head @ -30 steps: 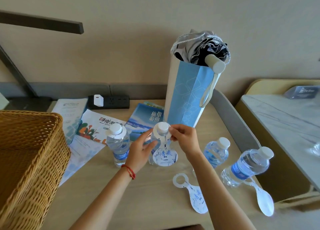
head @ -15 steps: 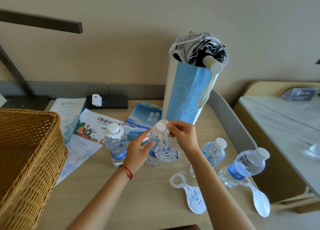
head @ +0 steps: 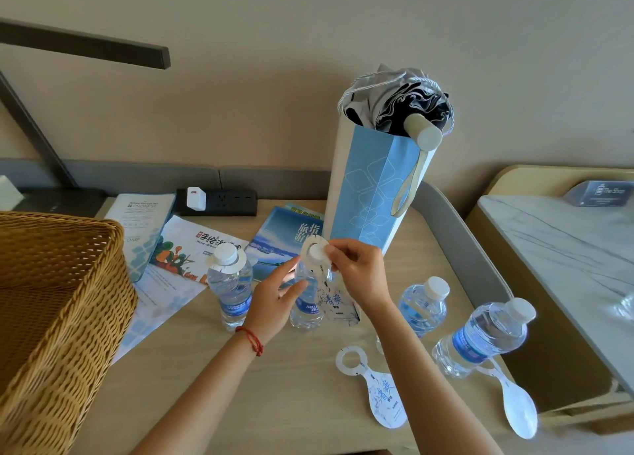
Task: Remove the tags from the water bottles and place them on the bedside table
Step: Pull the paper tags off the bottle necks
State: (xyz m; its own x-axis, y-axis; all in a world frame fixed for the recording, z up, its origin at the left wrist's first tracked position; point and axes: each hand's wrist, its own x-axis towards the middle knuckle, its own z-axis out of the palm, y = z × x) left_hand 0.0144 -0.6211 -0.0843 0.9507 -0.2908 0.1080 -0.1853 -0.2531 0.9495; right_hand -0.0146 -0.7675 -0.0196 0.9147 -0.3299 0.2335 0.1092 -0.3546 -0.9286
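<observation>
My left hand (head: 274,300) grips the body of a clear water bottle (head: 306,309) standing mid-table. My right hand (head: 356,273) pinches the ring of its white paper tag (head: 334,297), which is tilted up around the cap. To the left a second bottle (head: 230,288) stands with its tag collar still around the neck. Two more bottles (head: 423,305) (head: 483,338) lie at the right without tags on their necks. A loose tag (head: 380,391) lies flat near the front, and another loose tag (head: 514,406) lies by the rightmost bottle.
A wicker basket (head: 58,303) fills the left. Brochures (head: 192,249) and a black power strip (head: 219,201) lie at the back. A tall blue paper bag (head: 374,194) holding a folded umbrella stands behind the bottle. A marble-topped table (head: 569,249) stands to the right.
My right hand has lifted the tag's ring from the bottle neck up to the cap, tilting it. The left hand keeps its hold on the bottle.
</observation>
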